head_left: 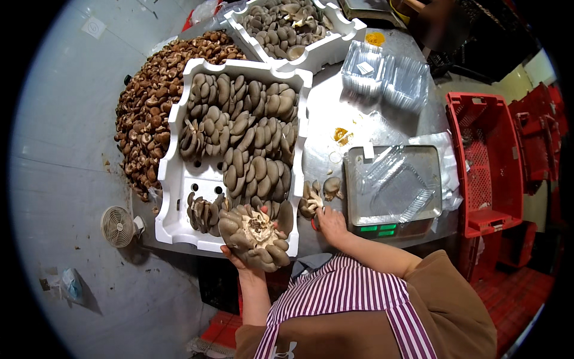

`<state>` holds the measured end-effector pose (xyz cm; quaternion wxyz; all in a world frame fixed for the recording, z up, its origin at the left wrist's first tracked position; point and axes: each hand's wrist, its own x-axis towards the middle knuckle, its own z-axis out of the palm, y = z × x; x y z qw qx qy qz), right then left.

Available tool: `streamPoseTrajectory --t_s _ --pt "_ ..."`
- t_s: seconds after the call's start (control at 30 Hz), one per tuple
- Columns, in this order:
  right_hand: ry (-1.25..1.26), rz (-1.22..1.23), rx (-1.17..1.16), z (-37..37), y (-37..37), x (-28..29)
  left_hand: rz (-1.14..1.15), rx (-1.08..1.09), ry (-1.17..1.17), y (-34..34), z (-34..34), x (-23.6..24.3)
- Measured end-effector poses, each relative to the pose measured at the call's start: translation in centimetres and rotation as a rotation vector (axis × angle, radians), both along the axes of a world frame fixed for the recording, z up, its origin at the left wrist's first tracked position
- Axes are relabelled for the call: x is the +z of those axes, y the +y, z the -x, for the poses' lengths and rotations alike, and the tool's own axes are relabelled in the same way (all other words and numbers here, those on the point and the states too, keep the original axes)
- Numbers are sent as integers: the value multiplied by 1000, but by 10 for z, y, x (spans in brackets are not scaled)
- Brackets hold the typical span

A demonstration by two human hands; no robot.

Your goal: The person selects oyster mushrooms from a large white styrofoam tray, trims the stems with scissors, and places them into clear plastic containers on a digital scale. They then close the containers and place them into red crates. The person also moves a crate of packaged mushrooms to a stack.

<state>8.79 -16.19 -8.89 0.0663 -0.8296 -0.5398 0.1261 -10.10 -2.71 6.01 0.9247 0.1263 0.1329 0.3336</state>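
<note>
My left hand (pixel 238 258) is wrapped under a big cluster of grey oyster mushrooms (pixel 258 230), its cut pale base turned up. The cluster sits over the near edge of a white foam box (pixel 170 224), which holds rows of more oyster mushroom clusters (pixel 251 134). On the metal table to the right, my right hand (pixel 330 224) is closed around a small red-handled tool (pixel 314 223), mostly hidden by the fingers. Just beyond that hand lie a small oyster mushroom clump (pixel 311 200) and a loose mushroom piece (pixel 332 188).
A scale (pixel 353 197) with a clear plastic tray (pixel 397 185) on it stands right. Behind are stacked clear trays (pixel 382 78) and a second foam box (pixel 326 51). Brown mushrooms (pixel 146 113) heap left, near a small fan (pixel 118 227). Red crates (pixel 485 161) stand right.
</note>
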Motion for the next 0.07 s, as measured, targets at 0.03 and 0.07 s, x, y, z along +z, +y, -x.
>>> streamPoseTrajectory --t_s 0.03,0.07 --pt "2 15 -3 0 0 -2 -1 -24 -25 1 -1 0" --pt "3 30 -7 0 1 -5 -2 -26 -25 1 -1 0"
